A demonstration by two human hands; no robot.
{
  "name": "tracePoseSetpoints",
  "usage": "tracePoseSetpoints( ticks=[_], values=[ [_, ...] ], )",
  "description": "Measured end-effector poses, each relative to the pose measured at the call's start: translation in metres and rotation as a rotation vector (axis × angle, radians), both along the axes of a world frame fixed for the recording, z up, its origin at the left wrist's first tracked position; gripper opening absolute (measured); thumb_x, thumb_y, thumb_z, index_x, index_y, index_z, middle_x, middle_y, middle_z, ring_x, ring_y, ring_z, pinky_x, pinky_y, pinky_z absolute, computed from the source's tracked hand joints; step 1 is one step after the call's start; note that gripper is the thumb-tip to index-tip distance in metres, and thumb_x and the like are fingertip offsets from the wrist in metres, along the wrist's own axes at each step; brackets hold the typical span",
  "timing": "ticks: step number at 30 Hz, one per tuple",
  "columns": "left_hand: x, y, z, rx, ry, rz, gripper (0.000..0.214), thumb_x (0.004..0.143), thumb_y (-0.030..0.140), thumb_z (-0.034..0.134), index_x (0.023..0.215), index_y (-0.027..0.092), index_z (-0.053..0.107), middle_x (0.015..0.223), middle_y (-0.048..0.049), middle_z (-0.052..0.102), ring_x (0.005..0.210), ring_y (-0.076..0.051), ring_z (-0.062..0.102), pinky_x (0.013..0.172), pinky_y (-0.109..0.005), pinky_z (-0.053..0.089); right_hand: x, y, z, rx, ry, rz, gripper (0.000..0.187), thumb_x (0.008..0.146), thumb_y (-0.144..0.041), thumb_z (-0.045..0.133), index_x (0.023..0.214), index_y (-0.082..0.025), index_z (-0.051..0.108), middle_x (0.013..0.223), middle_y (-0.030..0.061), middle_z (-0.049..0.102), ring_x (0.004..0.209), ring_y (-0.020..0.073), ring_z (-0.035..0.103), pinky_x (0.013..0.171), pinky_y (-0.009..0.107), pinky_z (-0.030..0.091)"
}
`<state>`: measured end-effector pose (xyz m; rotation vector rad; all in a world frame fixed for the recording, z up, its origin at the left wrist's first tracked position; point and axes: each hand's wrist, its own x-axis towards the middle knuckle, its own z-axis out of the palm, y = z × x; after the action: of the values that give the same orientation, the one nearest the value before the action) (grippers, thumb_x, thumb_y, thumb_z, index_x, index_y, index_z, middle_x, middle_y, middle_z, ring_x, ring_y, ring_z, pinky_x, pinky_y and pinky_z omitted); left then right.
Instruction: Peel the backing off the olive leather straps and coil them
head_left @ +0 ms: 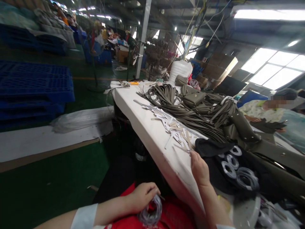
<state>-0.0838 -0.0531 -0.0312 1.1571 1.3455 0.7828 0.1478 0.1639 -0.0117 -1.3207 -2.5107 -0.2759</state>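
Low in front of my red clothing, my left hand (144, 197) is closed on a coil of clear, shiny plastic cord (156, 212). A thin, short piece pokes out by its fingertips, too small to name. My right hand (199, 168) rests at the table's near edge with its fingers pressed together. Its fingertips meet the end of the scattered white and tan strips (177, 131); whether they pinch one is hidden. Right of that hand, several similar coils (247, 178) lie on black cloth (211, 148).
Dark olive straps (181, 111) and olive pouches (194, 98) are heaped along the white table (143, 119). Across it sits a person (262, 109) handling dark pieces. Orange-handled scissors (133, 83) lie at the far corner. Blue pallets (33, 82) stand on the floor at left.
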Motion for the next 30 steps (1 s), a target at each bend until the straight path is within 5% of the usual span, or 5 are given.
tracePoseSetpoints(
  ticks=[4, 9, 18, 23, 30],
  values=[
    [0.005, 0.001, -0.001, -0.075, -0.054, -0.021, 0.048, 0.089, 0.057, 0.041, 0.096, 0.016, 0.063, 0.075, -0.0012, 0.062, 0.050, -0.011, 0.051, 0.048, -0.021, 0.038, 0.034, -0.039, -0.019, -0.087, -0.133, 0.157, 0.042, 0.090, -0.004, 0.035, 0.120, -0.016, 0.061, 0.124, 0.0139, 0.063, 0.106, 0.0239, 0.061, 0.095, 0.035, 0.045],
    [0.011, 0.004, -0.002, -0.104, -0.074, -0.046, 0.050, 0.087, 0.060, 0.042, 0.096, 0.016, 0.062, 0.074, -0.0012, 0.061, 0.048, -0.010, 0.050, 0.045, -0.021, 0.036, 0.027, -0.052, -0.018, -0.208, -0.063, 0.120, 0.029, 0.091, -0.016, 0.045, 0.113, -0.017, 0.064, 0.119, 0.0114, 0.065, 0.107, 0.0239, 0.059, 0.097, 0.035, 0.044],
    [0.007, 0.001, -0.006, -0.113, -0.112, -0.025, 0.048, 0.088, 0.060, 0.042, 0.097, 0.016, 0.060, 0.071, 0.0000, 0.060, 0.047, -0.010, 0.050, 0.043, -0.019, 0.037, -0.068, -0.024, 0.002, -0.409, 0.142, -0.050, 0.034, 0.094, -0.034, 0.047, 0.120, -0.019, 0.062, 0.115, 0.0097, 0.066, 0.108, 0.0222, 0.059, 0.095, 0.031, 0.041],
    [0.009, 0.001, -0.004, -0.083, -0.081, -0.023, 0.046, 0.089, 0.057, 0.042, 0.097, 0.016, 0.061, 0.072, -0.0002, 0.060, 0.047, -0.009, 0.050, 0.043, -0.019, 0.037, -0.132, 0.018, -0.001, -0.430, 0.172, -0.255, 0.051, 0.085, -0.045, 0.058, 0.121, -0.008, 0.060, 0.113, 0.0194, 0.066, 0.104, 0.0294, 0.062, 0.084, 0.035, 0.044],
    [0.002, -0.002, -0.005, -0.042, -0.058, -0.020, 0.045, 0.091, 0.054, 0.040, 0.098, 0.016, 0.062, 0.072, -0.0005, 0.059, 0.048, -0.010, 0.051, 0.044, -0.019, 0.037, -0.142, 0.038, -0.011, -0.459, 0.204, -0.276, 0.016, 0.084, -0.027, 0.056, 0.089, -0.018, 0.069, 0.083, 0.0057, 0.072, 0.076, 0.0192, 0.065, 0.062, 0.026, 0.040]
  ],
)
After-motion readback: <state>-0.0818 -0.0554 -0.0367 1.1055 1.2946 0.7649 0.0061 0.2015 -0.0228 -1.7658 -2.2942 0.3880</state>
